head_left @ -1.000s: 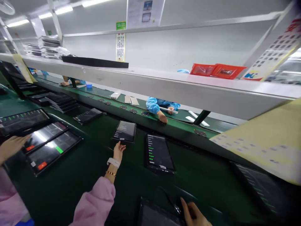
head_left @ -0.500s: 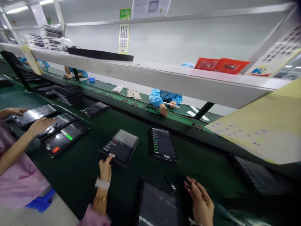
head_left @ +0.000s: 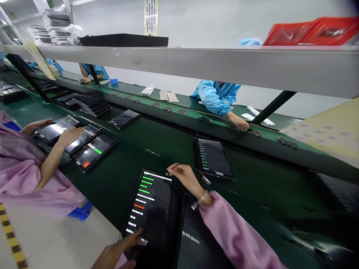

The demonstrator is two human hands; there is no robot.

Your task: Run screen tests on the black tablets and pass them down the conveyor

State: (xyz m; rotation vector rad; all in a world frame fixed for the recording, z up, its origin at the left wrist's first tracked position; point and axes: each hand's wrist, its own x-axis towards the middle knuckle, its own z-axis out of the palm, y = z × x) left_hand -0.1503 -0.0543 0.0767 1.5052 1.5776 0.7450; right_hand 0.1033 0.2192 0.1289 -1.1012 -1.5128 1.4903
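Observation:
A black tablet with a lit list of green and red lines lies at the near edge of the green belt. My left hand grips its near end, thumb on the screen's lower edge. My right hand, in a pink sleeve with a bracelet, reaches across and pinches the tablet's far right corner. A second dark tablet lies just right of it, under my right forearm. A thin cable end lies beside my right hand.
Another lit tablet lies farther along the belt. At the left a co-worker in pink has both hands on a row of tablets. Across the line a person in blue reaches onto the far rail. A grey shelf hangs overhead.
My left hand has drawn the lit tablet from mid-belt to the near edge. My right hand left the dark tablet and crossed to the lit tablet's far corner. The view tilted down.

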